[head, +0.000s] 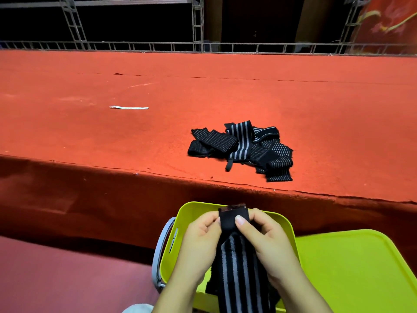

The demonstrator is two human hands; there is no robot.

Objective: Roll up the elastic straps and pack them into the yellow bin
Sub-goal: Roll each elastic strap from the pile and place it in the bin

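Your left hand point(198, 245) and right hand point(268, 247) are bare — no gloves, rings or watch, and both forearms are uncovered to the frame's lower edge. Your fingers point(239, 220) have short, unpainted nails — one thumbnail shows plainly.

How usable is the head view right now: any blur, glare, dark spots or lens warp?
Head view: both hands, left hand and right hand, and the held strap are sharp; the strap pile is clear too. The red platform is evenly lit, without glare. The background behind the railing is near black. Wide-angle warp bends the platform edge.
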